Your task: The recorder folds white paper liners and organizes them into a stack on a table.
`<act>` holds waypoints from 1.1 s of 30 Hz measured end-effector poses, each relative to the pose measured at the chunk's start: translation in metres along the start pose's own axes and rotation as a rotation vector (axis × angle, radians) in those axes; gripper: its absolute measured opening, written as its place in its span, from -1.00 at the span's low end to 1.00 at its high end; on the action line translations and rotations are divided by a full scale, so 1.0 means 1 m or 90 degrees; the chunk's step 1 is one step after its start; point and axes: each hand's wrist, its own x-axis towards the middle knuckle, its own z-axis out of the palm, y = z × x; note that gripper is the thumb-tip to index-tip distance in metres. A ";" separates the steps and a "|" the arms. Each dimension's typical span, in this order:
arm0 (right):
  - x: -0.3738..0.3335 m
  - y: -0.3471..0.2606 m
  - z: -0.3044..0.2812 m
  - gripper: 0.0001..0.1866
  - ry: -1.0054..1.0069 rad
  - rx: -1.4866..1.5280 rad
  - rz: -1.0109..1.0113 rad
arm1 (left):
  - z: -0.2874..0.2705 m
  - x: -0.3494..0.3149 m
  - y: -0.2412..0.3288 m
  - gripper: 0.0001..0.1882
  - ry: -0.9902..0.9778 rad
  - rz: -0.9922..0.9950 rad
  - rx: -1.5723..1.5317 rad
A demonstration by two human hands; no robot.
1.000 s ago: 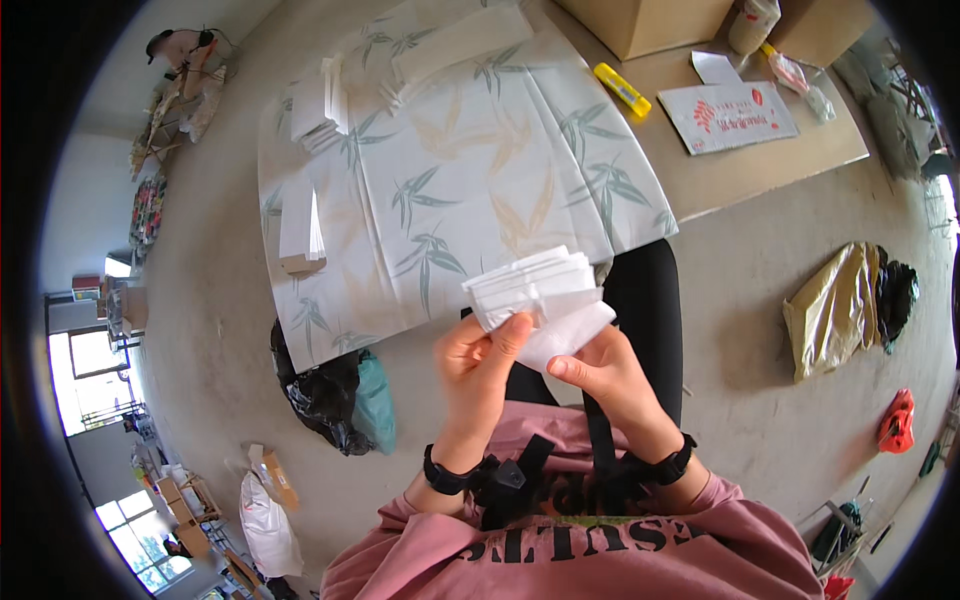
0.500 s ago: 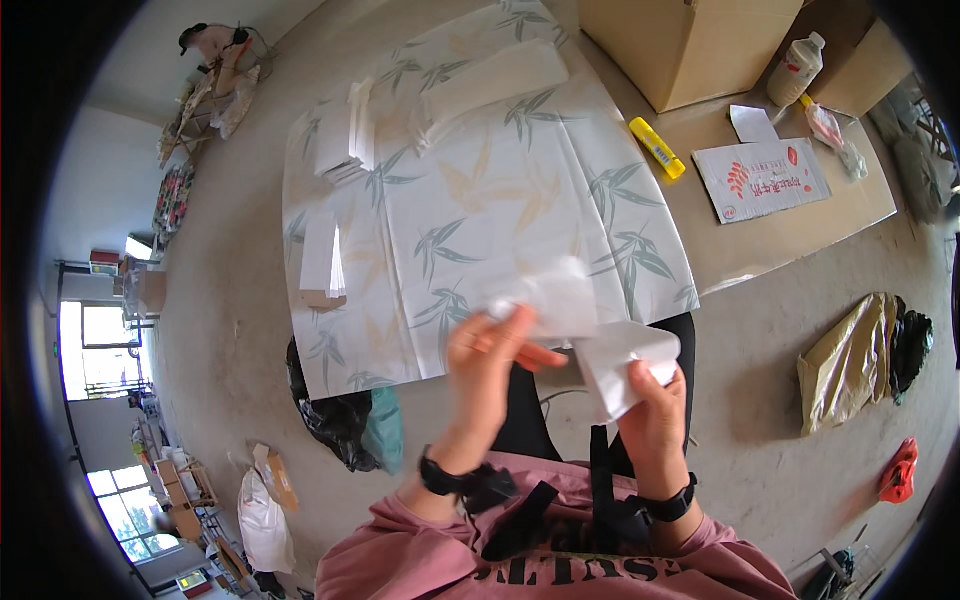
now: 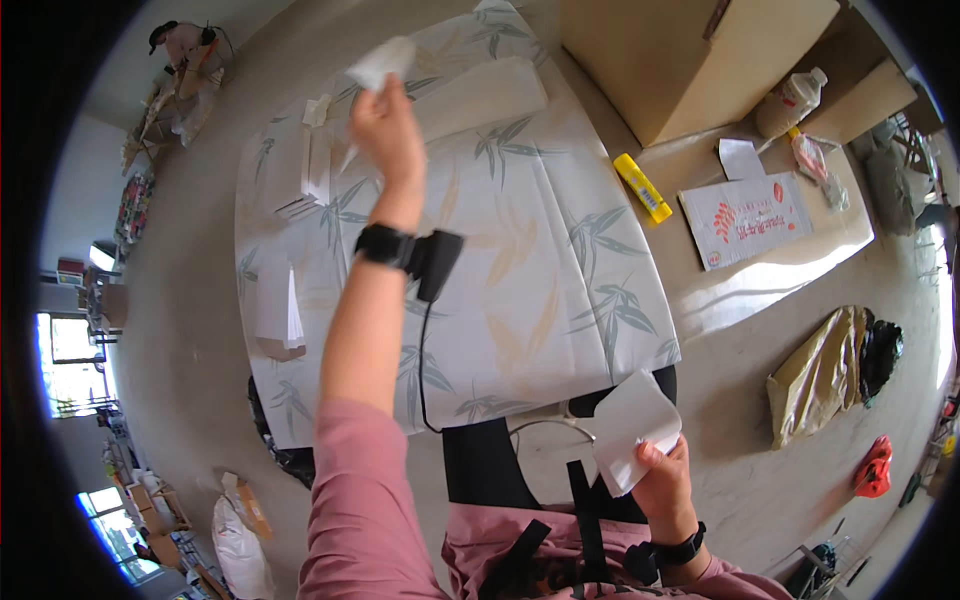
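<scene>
My left arm stretches across the table to its far left side. There my left hand [image 3: 388,128] pinches a small, thin white piece [image 3: 383,62], blurred and slightly see-through, held up above the table. Low on the right, off the table's near edge, my right hand [image 3: 665,482] grips a white folded paper [image 3: 634,428] with the thumb on top. Beneath and beside my left hand are a white stack of folded paper [image 3: 316,165] and a long, pale, see-through sheet or pile [image 3: 490,98]. Nearer along the left edge lies a second white stack [image 3: 277,308].
A leaf-patterned cloth covers the table [image 3: 510,230]. To the right are a yellow glue stick [image 3: 643,190], a printed flattened packet [image 3: 745,220], a plastic bottle [image 3: 792,103] and a large cardboard box [image 3: 680,65]. A gold bag [image 3: 820,375] and a red bag [image 3: 873,467] lie on the floor.
My left hand has moved from beside my right hand to the table's far left, carrying the thin white piece. My right hand keeps the folded paper, slightly lower. The view has shifted.
</scene>
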 end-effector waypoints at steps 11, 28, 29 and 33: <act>-0.008 0.011 0.017 -0.42 0.040 -0.078 -0.011 | 0.105 -0.066 -0.079 -0.29 -0.262 -0.015 0.055; -0.063 -0.001 0.050 -0.71 -0.114 -0.110 -0.040 | -0.250 -0.299 0.162 -0.38 -0.556 -0.128 0.085; -0.072 0.006 0.053 -0.71 -0.108 -0.106 -0.039 | -0.257 -0.306 0.174 -0.38 -0.563 -0.130 0.086; -0.109 0.025 0.067 -0.78 -0.173 -0.171 -0.020 | -0.263 -0.335 0.194 -0.30 -0.417 0.041 0.110</act>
